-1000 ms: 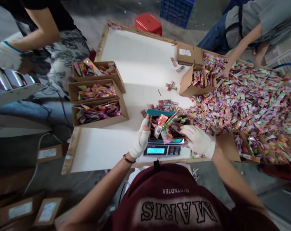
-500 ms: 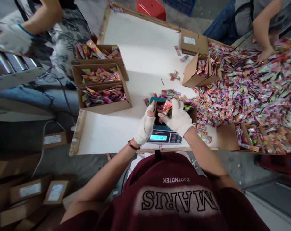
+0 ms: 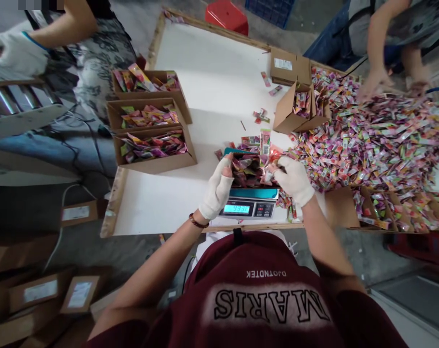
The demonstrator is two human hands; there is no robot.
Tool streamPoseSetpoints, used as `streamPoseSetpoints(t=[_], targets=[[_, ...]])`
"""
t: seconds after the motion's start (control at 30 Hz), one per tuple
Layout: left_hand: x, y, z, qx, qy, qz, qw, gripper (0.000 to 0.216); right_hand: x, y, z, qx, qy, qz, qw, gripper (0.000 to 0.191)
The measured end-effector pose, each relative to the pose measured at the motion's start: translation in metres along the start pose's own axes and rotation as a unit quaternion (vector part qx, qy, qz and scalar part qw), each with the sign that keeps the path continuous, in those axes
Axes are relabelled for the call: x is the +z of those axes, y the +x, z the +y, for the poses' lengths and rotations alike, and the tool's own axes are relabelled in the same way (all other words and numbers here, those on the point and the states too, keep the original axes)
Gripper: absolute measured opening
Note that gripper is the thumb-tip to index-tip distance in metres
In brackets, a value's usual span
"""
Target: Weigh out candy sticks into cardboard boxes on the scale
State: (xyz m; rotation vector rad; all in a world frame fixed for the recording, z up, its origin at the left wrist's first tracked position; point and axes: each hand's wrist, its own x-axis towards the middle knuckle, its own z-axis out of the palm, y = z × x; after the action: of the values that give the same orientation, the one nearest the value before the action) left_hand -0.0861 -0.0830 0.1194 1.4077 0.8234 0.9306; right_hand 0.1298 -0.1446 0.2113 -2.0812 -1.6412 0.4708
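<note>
Both gloved hands reach forward at frame centre. The left hand [image 3: 216, 191] clasps the left end of the box [image 3: 249, 173]. The right hand [image 3: 295, 180] pinches sachets [image 3: 266, 145] at its right end. The box sits on the scale [image 3: 254, 203], long axis left to right, opening upward.

Single head cam, wide lens, looking from above the wearer's own chest.
Faces forward and down along the white table [image 3: 205, 87]. The box [image 3: 252, 185] of sachets [image 3: 246, 169] on the scale [image 3: 248, 209] sits close at centre, with the left hand [image 3: 216, 191] and right hand [image 3: 295, 180] at its sides.

White table [image 3: 212, 82] w/ scale [image 3: 249, 208], boxes [image 3: 152, 150], sachet heap [image 3: 368, 140] (right side).
</note>
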Motion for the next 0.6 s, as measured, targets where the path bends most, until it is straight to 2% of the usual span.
streamPoseSetpoints(t=[0.1, 0.17, 0.27, 0.33, 0.4, 0.47, 0.53, 0.6], targets=[[-0.009, 0.001, 0.004, 0.011, 0.036, 0.013, 0.999, 0.072, -0.038, -0.019, 0.01, 0.009, 0.033, 0.041, 0.999, 0.028], [-0.018, 0.001, 0.003, 0.008, 0.059, 0.026, 0.998, 0.071, -0.068, -0.034, 0.026, 0.014, 0.01, 0.095, 0.995, 0.027], [-0.031, 0.001, -0.002, -0.006, 0.07, 0.04, 0.997, 0.07, -0.107, -0.05, 0.068, 0.044, -0.095, 0.19, 0.976, 0.03], [-0.038, 0.001, -0.004, -0.013, 0.069, 0.051, 0.996, 0.068, -0.122, -0.054, 0.102, 0.052, -0.175, 0.215, 0.96, 0.03], [-0.04, 0.002, -0.005, -0.014, 0.069, 0.06, 0.996, 0.067, -0.125, -0.053, 0.128, 0.047, -0.222, 0.219, 0.949, 0.025], [-0.04, 0.005, -0.001, -0.008, 0.069, 0.064, 0.996, 0.067, -0.118, -0.05, 0.138, 0.052, -0.229, 0.236, 0.943, 0.021], [-0.036, 0.012, 0.005, -0.002, 0.064, 0.062, 0.996, 0.067, -0.103, -0.046, 0.128, 0.063, -0.206, 0.257, 0.942, 0.022], [-0.03, 0.026, 0.013, -0.003, 0.059, 0.053, 0.997, 0.07, -0.082, -0.041, 0.103, 0.034, -0.16, 0.229, 0.96, 0.023]])
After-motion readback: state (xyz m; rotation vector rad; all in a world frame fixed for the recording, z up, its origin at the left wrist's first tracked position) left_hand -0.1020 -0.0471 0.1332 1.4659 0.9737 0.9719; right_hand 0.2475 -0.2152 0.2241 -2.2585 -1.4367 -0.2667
